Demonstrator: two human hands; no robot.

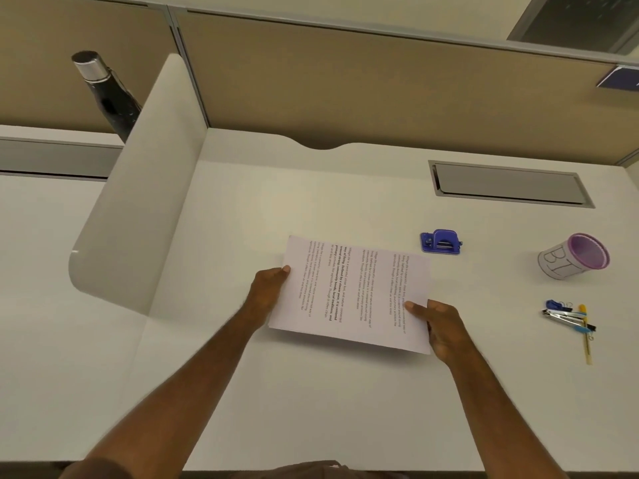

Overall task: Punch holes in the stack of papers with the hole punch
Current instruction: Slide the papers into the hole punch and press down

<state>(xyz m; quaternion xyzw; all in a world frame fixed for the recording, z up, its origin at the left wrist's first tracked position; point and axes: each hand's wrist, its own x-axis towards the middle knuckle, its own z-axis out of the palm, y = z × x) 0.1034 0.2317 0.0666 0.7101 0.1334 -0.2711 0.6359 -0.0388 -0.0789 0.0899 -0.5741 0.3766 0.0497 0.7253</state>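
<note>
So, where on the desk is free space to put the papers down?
Bare desk lies between the divider and the hole punch, and in front of both hands. The right side is crowded: cup, pens and clips.

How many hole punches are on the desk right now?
1. The blue hole punch sits on the desk beyond the far right corner of the stack of papers, untouched by either hand. None seems hidden.

White desk (311, 409) with blue hole punch (440, 242), purple-rimmed cup (572, 256), pens and clips (570, 318).
</note>
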